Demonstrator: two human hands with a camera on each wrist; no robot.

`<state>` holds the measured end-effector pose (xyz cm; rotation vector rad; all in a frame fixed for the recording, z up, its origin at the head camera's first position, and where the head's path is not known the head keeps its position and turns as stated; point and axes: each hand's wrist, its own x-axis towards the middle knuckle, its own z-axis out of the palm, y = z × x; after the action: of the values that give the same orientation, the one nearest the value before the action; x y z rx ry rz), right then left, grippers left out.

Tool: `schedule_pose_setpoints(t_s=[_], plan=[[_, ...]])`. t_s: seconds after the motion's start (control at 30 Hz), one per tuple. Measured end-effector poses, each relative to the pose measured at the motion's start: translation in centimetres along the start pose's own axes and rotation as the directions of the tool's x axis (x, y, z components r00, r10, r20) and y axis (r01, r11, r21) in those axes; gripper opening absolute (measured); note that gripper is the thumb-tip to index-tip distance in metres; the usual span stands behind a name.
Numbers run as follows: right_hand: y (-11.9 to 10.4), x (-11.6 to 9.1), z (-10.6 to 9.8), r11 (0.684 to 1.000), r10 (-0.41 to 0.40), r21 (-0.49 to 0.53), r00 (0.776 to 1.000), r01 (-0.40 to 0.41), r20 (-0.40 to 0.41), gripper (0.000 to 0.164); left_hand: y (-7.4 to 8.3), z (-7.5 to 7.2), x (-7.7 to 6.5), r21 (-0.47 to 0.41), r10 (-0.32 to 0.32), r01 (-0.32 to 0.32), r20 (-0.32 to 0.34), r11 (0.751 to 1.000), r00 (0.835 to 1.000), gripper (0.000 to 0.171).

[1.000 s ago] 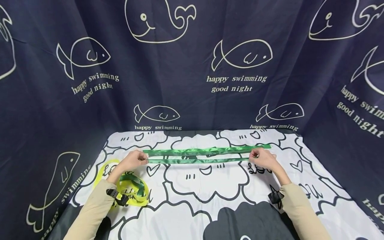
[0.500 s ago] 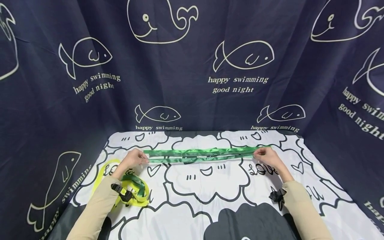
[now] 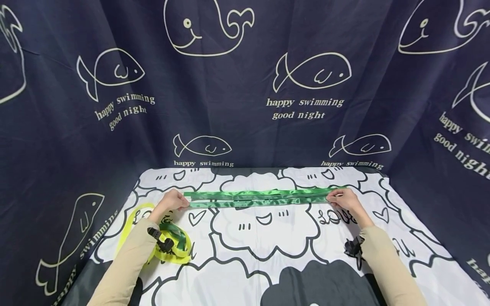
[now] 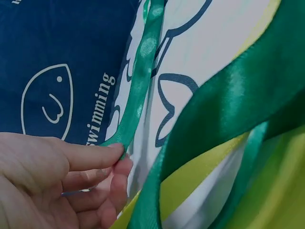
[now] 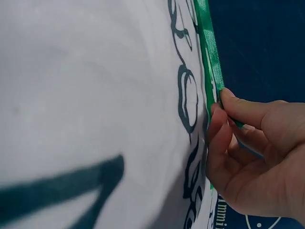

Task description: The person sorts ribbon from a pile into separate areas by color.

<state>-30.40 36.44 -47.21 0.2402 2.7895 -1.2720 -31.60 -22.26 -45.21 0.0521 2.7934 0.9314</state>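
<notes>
A shiny green ribbon [image 3: 214, 205] is stretched sideways between the two hands, near the back of the table. My left hand [image 3: 172, 200] pinches its left end between thumb and fingers, as the left wrist view also shows. At the other end, my right hand [image 3: 344, 199] pinches the ribbon between thumb and fingertips. Just behind it, nearly parallel, more green ribbon [image 3: 218, 195] lies across the cloth and passes behind the right hand. In the right wrist view, a short tip of the held ribbon [image 5: 217, 62] sticks out below the thumb.
Under and beside the left forearm lies a loose loop of yellow ribbon [image 3: 174, 258] with green ribbon [image 3: 179, 238] in it. These loose coils loom close in the left wrist view. A cloud-print cloth [image 3: 264, 238] covers the table. Dark blue curtains [image 3: 245, 119] enclose the back and sides.
My right hand has moved a little to the right, drawing the held ribbon's right end closer to the ribbon behind it. My left hand keeps its pinch in nearly the same place.
</notes>
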Motion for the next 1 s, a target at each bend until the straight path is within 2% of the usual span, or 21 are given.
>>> schedule_pose_setpoints(t_s=[0.13,0.3,0.63,0.83,1.0], plan=[[0.2,0.3,0.1,0.998,0.043,-0.033,0.999,-0.044,-0.017,0.028,0.1,0.1,0.5,0.014,-0.028,0.028,-0.013,0.999,1.0,0.02],[0.4,0.8,0.2,0.997,0.058,-0.049,0.998,-0.06,-0.038,0.028,0.2,0.4,1.1,0.006,-0.078,0.078,-0.026,0.997,0.997,0.023],[0.8,0.9,0.1,0.997,0.075,-0.023,0.995,-0.077,-0.068,0.025,0.5,0.8,0.9,0.005,-0.074,0.074,-0.092,0.997,0.993,0.02],[0.9,0.8,-0.4,0.996,0.08,-0.021,0.994,-0.082,-0.076,0.028,0.5,0.7,0.9,-0.001,-0.086,0.086,-0.09,0.996,0.992,0.016],[0.8,0.7,-0.8,0.997,0.065,-0.023,0.993,-0.068,-0.094,0.028,0.2,0.6,1.0,-0.032,-0.106,0.104,-0.062,0.994,0.992,0.015]])
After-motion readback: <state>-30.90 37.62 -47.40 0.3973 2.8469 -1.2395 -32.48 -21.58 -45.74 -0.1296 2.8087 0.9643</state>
